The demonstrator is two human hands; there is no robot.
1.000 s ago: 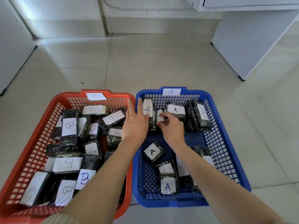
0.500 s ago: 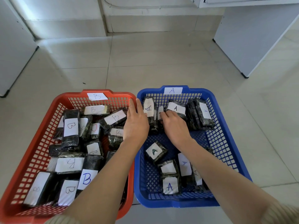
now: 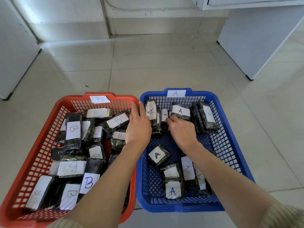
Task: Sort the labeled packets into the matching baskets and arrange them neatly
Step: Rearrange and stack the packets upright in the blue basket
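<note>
A red basket (image 3: 41, 155) tagged B holds several black packets with white B labels, lying jumbled. To its right, a blue basket (image 3: 230, 145) tagged A holds A packets: a row standing along the far wall and a few loose ones (image 3: 158, 155) near the front. My left hand (image 3: 138, 127) lies flat, fingers straight, over the two baskets' shared rims, its edge against the leftmost upright A packet (image 3: 151, 111). My right hand (image 3: 182, 130) has its fingers curled on the lower edge of a leaning A packet (image 3: 180, 111) in that row.
Both baskets sit on a pale tiled floor (image 3: 148, 63). A white cabinet (image 3: 256, 40) stands at the back right and another white unit (image 3: 13, 51) at the left. A wall step runs along the back.
My right hand has pushed forward into the back row, from pinching a small packet to gripping under the leaning A packet. My left hand has stayed flat in the same place.
</note>
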